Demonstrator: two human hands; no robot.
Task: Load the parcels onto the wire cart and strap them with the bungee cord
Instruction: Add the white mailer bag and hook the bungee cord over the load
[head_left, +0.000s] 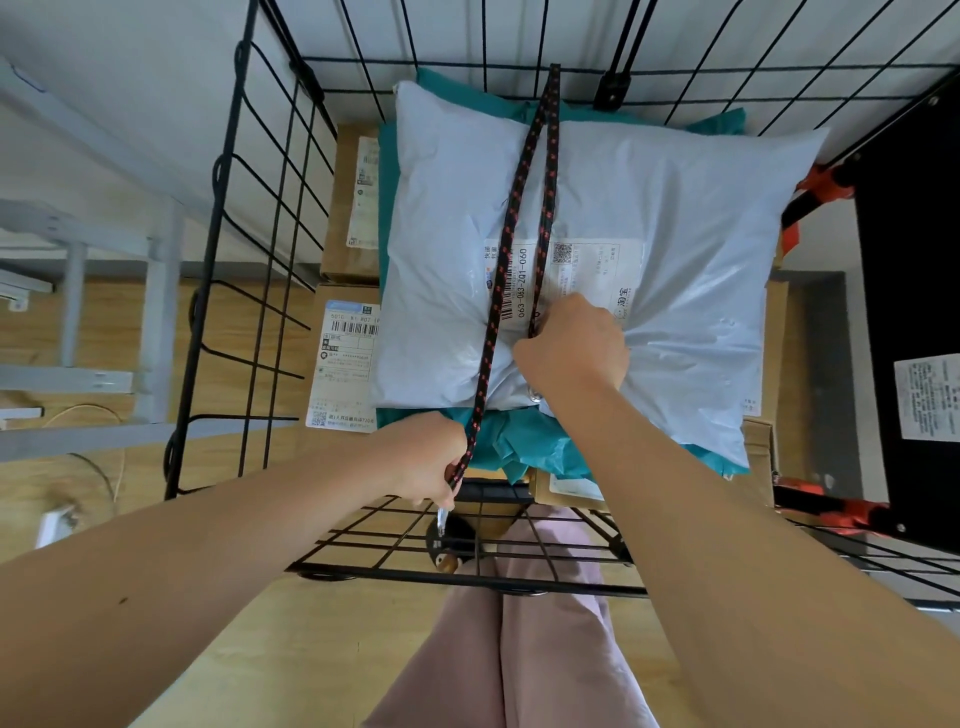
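A black wire cart (228, 291) holds stacked parcels: a pale grey poly bag (675, 234) on top, a teal bag (524, 447) under it, and cardboard boxes (345, 358) at the left. A black bungee cord with red flecks (511, 223) is looped over the far rim and runs in two strands across the grey bag. My left hand (426, 462) grips one strand at the cart's near edge, a metal hook showing below the fist. My right hand (576, 343) is closed on the other strand on top of the grey bag.
Grey metal shelf frames (104, 374) stand at the left on the wooden floor. A black panel with a white label (924, 395) and orange clamps (831, 512) flank the cart's right side. My legs in pink trousers (524, 649) are just behind the near rim.
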